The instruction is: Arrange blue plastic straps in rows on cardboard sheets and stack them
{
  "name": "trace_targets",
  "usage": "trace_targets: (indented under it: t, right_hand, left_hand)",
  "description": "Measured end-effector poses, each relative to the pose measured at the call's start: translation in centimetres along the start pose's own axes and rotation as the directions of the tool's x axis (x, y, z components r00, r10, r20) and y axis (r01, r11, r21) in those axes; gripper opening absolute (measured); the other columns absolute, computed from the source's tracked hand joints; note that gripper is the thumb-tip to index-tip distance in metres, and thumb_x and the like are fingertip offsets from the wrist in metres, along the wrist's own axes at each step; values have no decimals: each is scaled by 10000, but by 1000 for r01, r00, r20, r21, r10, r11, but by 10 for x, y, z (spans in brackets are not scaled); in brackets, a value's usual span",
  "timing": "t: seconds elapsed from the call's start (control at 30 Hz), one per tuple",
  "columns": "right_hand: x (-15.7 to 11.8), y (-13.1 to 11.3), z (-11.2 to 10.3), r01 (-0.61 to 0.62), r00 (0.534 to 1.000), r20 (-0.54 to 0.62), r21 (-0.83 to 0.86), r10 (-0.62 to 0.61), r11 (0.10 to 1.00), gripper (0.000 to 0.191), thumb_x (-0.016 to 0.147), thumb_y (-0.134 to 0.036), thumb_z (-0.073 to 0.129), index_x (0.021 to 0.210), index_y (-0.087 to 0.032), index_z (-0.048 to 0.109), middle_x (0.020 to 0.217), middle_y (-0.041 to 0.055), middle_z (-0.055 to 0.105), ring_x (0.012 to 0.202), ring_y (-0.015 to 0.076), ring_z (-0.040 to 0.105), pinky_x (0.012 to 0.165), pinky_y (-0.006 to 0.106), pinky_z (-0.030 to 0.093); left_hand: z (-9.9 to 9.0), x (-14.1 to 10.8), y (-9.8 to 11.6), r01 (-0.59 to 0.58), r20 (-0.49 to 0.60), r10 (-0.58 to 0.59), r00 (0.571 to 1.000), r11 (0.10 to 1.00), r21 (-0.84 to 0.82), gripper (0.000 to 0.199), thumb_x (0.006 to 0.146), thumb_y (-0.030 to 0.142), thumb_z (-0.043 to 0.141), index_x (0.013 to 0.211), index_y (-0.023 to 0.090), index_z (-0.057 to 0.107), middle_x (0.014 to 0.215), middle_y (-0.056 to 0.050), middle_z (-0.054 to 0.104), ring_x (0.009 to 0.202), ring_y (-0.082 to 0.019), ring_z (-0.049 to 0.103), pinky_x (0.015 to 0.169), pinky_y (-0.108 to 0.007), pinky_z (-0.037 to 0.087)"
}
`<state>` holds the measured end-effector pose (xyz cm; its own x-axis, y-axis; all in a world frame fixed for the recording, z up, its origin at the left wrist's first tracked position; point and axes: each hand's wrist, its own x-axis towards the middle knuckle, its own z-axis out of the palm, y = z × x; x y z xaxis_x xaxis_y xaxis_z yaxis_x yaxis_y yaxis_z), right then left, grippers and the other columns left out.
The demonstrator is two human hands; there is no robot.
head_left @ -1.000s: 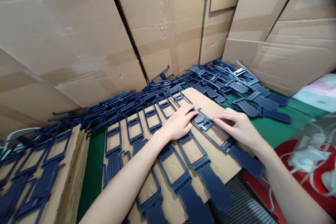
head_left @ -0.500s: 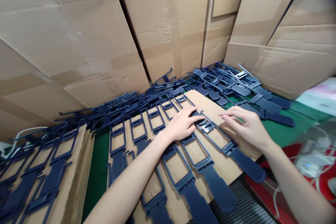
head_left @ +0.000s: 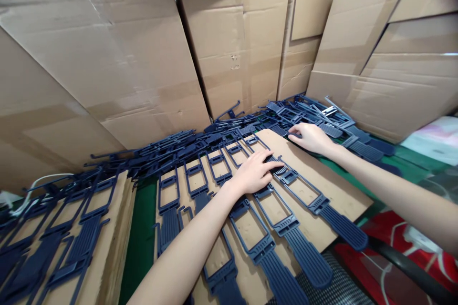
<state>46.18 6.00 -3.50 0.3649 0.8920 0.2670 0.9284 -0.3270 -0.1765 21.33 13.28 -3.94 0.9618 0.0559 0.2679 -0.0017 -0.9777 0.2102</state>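
My left hand [head_left: 253, 171] lies palm down with its fingers spread on a dark blue plastic bracket [head_left: 304, 190], which has a rectangular frame and a ribbed tongue. This bracket is at the right end of a row of similar brackets [head_left: 250, 231] on a cardboard sheet [head_left: 343, 190]. At the near edge of a heap of loose brackets [head_left: 331, 128] is my right hand [head_left: 310, 138], its fingers half bent and thumb apart. A ribbed tongue lies close to its fingertips; I see nothing held.
On the left, a second stack of cardboard [head_left: 118, 228] carries more dark blue brackets. Large cardboard boxes [head_left: 236, 52] wall off the back of the green table [head_left: 130, 243]. White cables [head_left: 386, 252] and a red surface [head_left: 372, 233] are at the lower right.
My right hand has moved away from the bracket, up to the near edge of the heap. My left hand stays on the bracket. The view has tilted upward.
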Motion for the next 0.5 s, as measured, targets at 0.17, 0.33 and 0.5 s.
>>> trace_targets:
  t: [0.17, 0.33, 0.5]
  right_hand:
    - [31, -18, 11, -130, 991, 35, -44, 131, 991, 400, 867, -358, 477, 1163, -103, 559, 1114, 171, 644, 1014, 294, 610, 803, 373, 470]
    - [49, -24, 17, -221, 963, 136, -85, 231, 972, 459, 858, -400, 512, 1190, -83, 530, 1139, 224, 619, 1039, 326, 601, 809, 408, 468]
    - [55, -19, 21, -267, 938, 216, -50, 272, 962, 368, 855, -413, 531, 1036, -109, 635, 1128, 216, 631, 1086, 319, 586, 845, 397, 463]
  left_hand:
    - [-1, -1, 2, 16, -10, -16, 1000, 1000, 14, 448, 829, 157, 436, 1243, 241, 585, 1406, -87, 438, 1320, -227, 370, 1115, -413, 278]
    - [0, -2, 1, 15, -12, -15, 1000, 1000, 26, 448, 827, 167, 436, 1240, 262, 579, 1406, -71, 440, 1318, -220, 373, 1101, -428, 293]
    - [2, -3, 1, 22, -20, -22, 1000, 999, 35, 437, 838, 186, 430, 1241, 269, 576, 1397, -71, 445, 1311, -218, 377, 1095, -428, 298]
